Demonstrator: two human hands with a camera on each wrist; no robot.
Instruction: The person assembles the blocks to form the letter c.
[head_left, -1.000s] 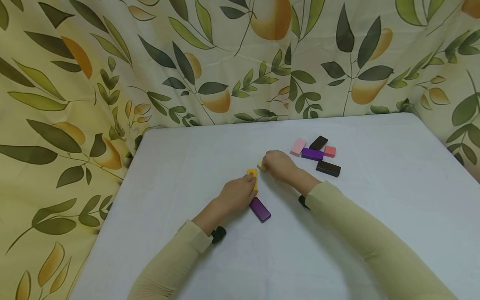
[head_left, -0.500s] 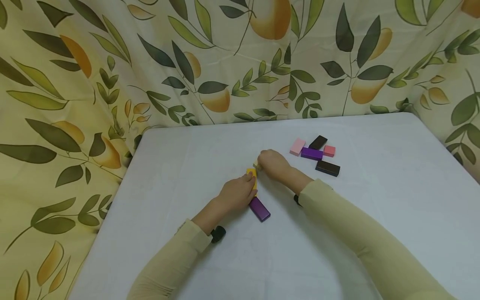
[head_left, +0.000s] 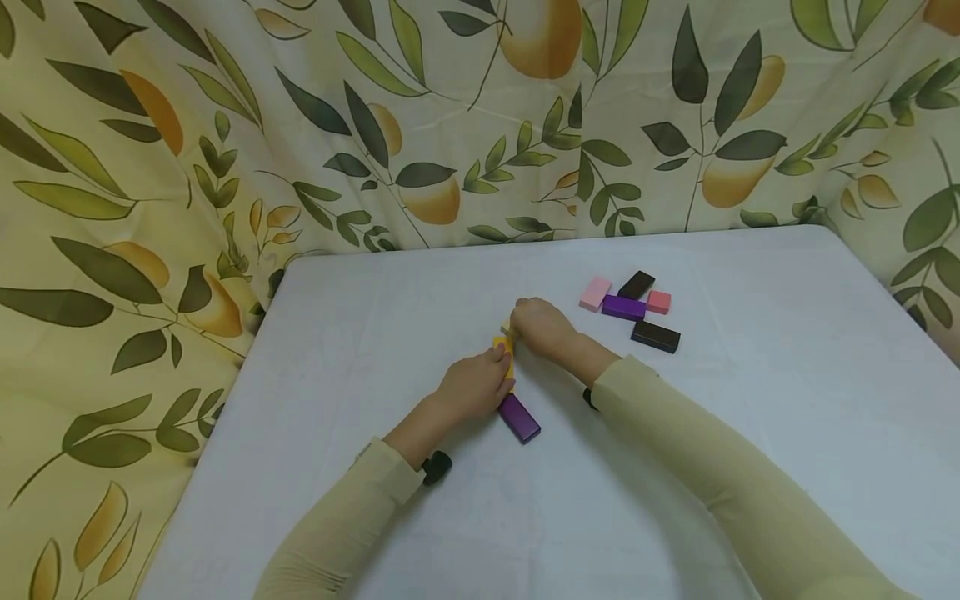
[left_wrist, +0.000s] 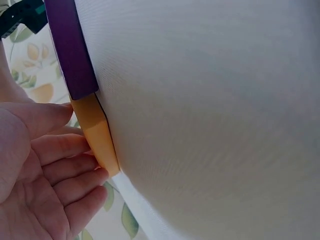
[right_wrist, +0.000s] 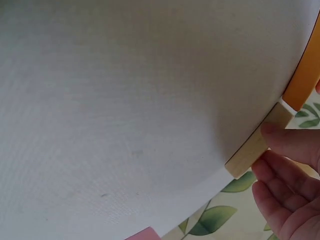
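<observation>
My left hand (head_left: 472, 387) lies at the yellow block (left_wrist: 97, 132), its thumb and fingers gripping it on the table. One end of that block meets a purple block (head_left: 520, 418), which sits at an angle toward the near side. My right hand (head_left: 546, 327) pinches a pale wooden block (right_wrist: 255, 147) between thumb and fingers. In the right wrist view, the wooden block's end is right at the yellow block's far end, with a thin gap between their corners. From the head view the right fingers hide most of the wooden block.
Further right on the white table (head_left: 637, 467) lie a light pink block (head_left: 596, 293), a brighter purple block (head_left: 624, 307), a small coral block (head_left: 659, 302) and two dark brown blocks, one behind (head_left: 637, 285) and one in front (head_left: 656, 337). A leaf-and-fruit patterned curtain (head_left: 480, 125) hangs behind.
My right hand has moved a little left with the wooden block, bringing it up to the far end of the yellow block. My left hand has stayed on the yellow block.
</observation>
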